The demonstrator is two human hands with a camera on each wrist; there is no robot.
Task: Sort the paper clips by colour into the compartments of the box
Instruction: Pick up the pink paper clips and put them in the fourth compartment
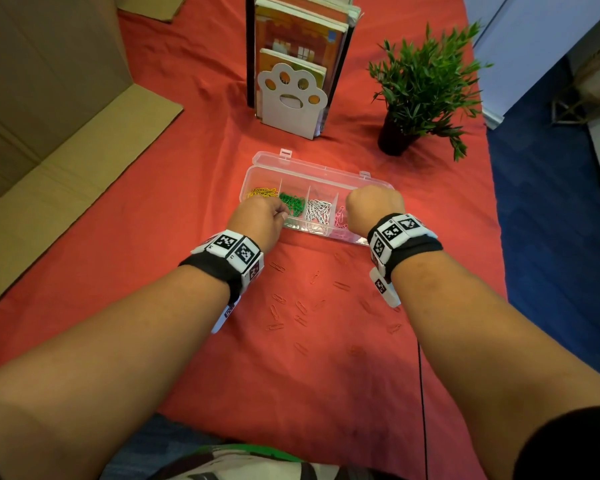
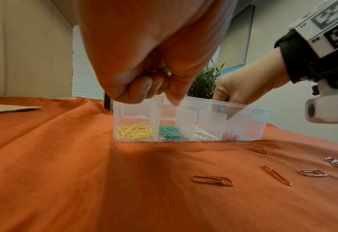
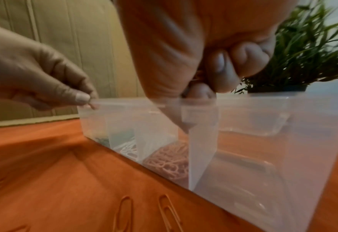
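A clear compartment box lies open on the red cloth. From the left it holds yellow clips, green clips, white clips and pink clips. My left hand hovers at the box's front rim above the green compartment and pinches a small reddish clip, seen at its fingertips. My right hand is curled over the right end of the box, with reddish clips bunched between its fingers. Loose red clips lie scattered in front of the box.
A paw-shaped bookend with books stands behind the box, and a potted plant at the back right. A cardboard box fills the left side. The cloth's right edge drops to a blue floor.
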